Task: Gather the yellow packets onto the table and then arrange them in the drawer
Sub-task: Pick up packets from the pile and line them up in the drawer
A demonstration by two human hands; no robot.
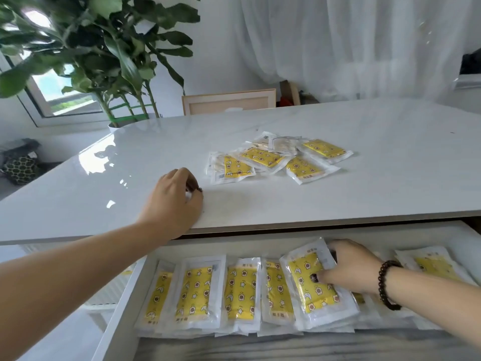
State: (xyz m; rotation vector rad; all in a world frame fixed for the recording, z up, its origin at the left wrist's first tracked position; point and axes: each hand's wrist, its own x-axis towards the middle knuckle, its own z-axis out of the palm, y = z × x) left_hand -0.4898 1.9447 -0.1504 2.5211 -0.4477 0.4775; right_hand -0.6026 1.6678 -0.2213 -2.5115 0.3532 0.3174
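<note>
So the white drawer point(260, 237) is pulled open under the bench point(260, 204), and there's a row of yellow packets point(239, 293) lined up side by side inside it, overlapping a bit. The right hand point(351, 267), beaded bracelet point(387, 285) on the wrist, is down in the drawer pinching one tilted packet point(309, 285), thumb on its yellow face and fingers tucked behind its top edge. It sits on top of the row, slightly crooked. The left hand point(174, 199) rests on the bench near the front edge, fingers curled under, and I honestly can't tell if it's got anything in it. A loose pile of packets point(278, 157) lies further back on the bench, a couple flipped pale side up. Big leafy plant point(99, 48) off to the left behind the bench, white curtain point(351, 43) at the back.
</note>
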